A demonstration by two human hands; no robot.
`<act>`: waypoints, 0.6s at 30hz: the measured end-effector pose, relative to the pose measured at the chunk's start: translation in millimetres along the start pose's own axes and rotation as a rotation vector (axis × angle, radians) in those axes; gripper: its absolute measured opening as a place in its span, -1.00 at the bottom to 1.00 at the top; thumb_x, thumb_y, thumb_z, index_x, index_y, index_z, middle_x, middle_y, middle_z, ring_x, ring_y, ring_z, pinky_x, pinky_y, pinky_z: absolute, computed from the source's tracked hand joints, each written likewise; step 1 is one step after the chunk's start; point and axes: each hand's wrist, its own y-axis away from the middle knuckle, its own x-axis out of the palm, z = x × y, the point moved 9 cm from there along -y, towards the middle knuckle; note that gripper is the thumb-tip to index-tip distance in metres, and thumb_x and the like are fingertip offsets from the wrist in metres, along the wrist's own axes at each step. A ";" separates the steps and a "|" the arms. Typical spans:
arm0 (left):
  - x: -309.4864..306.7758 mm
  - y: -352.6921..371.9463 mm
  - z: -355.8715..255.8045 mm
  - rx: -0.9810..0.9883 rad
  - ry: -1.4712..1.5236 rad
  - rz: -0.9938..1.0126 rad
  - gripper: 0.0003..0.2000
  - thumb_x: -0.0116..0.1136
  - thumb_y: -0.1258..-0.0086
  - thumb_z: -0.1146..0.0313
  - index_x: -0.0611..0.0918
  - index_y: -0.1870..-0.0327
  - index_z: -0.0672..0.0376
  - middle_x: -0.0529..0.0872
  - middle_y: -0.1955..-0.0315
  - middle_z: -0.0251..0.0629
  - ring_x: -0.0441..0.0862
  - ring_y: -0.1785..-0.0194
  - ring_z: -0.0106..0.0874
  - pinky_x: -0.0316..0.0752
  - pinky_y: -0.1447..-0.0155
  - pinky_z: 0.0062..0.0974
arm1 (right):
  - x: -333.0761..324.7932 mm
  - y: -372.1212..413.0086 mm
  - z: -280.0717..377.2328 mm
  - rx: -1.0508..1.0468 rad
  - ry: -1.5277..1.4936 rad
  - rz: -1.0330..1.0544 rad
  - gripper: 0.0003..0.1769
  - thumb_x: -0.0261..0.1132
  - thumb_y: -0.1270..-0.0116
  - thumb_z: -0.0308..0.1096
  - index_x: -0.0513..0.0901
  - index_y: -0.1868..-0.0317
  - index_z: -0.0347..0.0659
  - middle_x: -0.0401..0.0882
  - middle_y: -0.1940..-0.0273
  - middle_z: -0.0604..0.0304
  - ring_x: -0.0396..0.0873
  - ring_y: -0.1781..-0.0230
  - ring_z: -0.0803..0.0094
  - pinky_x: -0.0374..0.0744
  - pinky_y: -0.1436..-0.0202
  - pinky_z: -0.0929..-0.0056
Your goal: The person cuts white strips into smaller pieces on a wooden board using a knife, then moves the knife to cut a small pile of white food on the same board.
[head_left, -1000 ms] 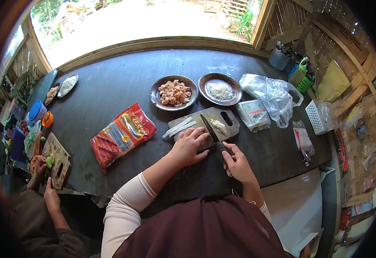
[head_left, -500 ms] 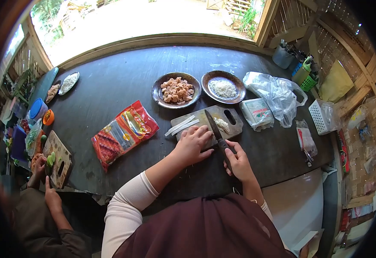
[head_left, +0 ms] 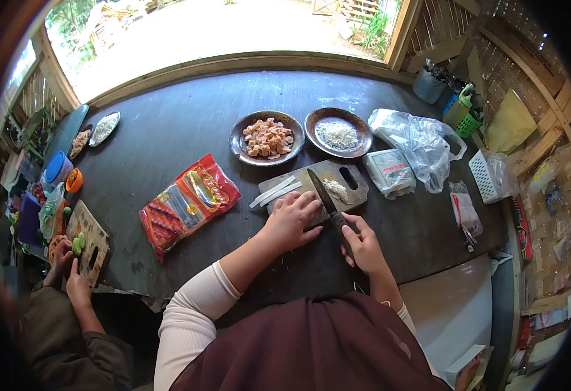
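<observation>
My right hand (head_left: 361,246) is wrapped round the black handle of a kitchen knife (head_left: 322,194), its dark blade pointing away from me over the cutting board (head_left: 358,195). Beside the blade, my left hand (head_left: 293,218) presses down on the board with fingers bent together. White strips (head_left: 276,190) stick out to the left from under those fingers; their other ends are hidden. A small heap of chopped white bits (head_left: 335,190) lies on the board right of the blade. Beyond stand a plate of sliced brown-pink pieces (head_left: 268,138) and a plate of white shreds (head_left: 337,134).
A red sausage packet (head_left: 191,205) lies left of the board. To the right are a square white packet (head_left: 390,173), a plastic bag (head_left: 419,146) and a white basket (head_left: 492,176). At far left another person's hands (head_left: 70,274) cut green slices on a second board (head_left: 90,241).
The knife blade has shifted very slightly left; my left hand keeps its place. At far left, the other person's hands and green slices have moved slightly.
</observation>
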 end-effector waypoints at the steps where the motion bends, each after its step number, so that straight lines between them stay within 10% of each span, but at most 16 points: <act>1: 0.1 -0.3 -0.1 -0.003 0.004 0.014 -0.40 0.30 -0.23 -0.01 0.49 -0.29 -0.01 0.43 -0.33 -0.21 0.35 -0.34 -0.05 0.30 -0.32 0.02 | -0.2 -1.0 -1.4 -0.001 -0.001 0.000 -0.63 0.13 -0.54 -0.26 0.47 -0.28 -0.14 0.45 0.60 0.28 0.31 0.77 0.63 0.29 0.74 0.60; 18: -2.0 0.3 0.8 0.008 0.013 -0.004 -0.44 0.29 -0.26 0.03 0.50 -0.27 0.01 0.45 -0.32 -0.21 0.36 -0.34 -0.08 0.32 -0.30 0.01 | -11.5 -5.9 -10.4 -0.044 -0.143 -0.102 -0.62 0.13 -0.53 -0.29 0.46 -0.29 -0.14 0.46 0.59 0.28 0.33 0.75 0.63 0.28 0.75 0.61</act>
